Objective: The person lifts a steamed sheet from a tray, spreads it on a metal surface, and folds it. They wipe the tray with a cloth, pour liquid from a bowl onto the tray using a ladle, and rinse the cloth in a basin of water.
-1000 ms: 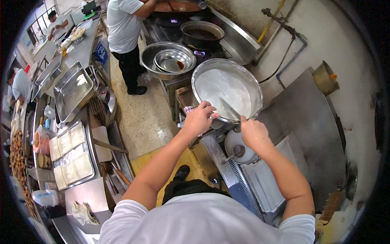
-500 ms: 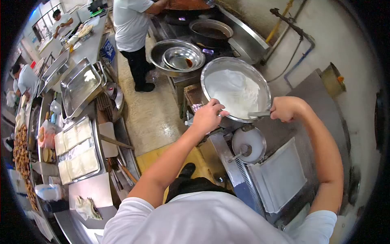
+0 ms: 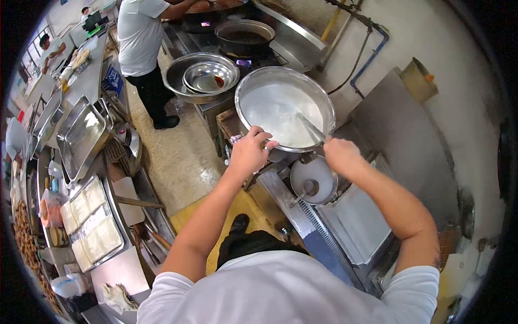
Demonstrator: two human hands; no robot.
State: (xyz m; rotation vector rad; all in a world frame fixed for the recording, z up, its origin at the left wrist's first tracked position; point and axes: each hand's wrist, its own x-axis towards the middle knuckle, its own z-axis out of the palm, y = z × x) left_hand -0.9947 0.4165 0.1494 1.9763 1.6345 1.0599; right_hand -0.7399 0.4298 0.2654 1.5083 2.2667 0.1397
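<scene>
A large metal bowl (image 3: pixel 285 72) in front of me holds a white liquid (image 3: pixel 270 110). My left hand (image 3: pixel 252 151) grips the bowl's near left rim, thumb and fingers closed over the edge. At the near right rim, my right hand (image 3: pixel 343 155) is wrapped round the handle of a long grey metal utensil (image 3: pixel 311 127). The utensil slants down into the liquid, which hides its working end, so its kind does not show. Just below the bowl sits a round pot (image 3: pixel 298 175) of whitish liquid with a ladle (image 3: pixel 309 188) in it.
Nested steel bowls (image 3: pixel 178 64) stand left of my bowl, with a dark wok (image 3: pixel 245 38) behind. A co-worker in a white shirt (image 3: pixel 141 40) stands at the stove. Trays of pale sheets (image 3: pixel 89 221) and deep steel pans (image 3: pixel 81 135) line the left counter.
My right hand has swung the utensil from the bowl's right edge inward, so it now points into the liquid. The thick white patch there has smoothed out. My view has shifted right.
</scene>
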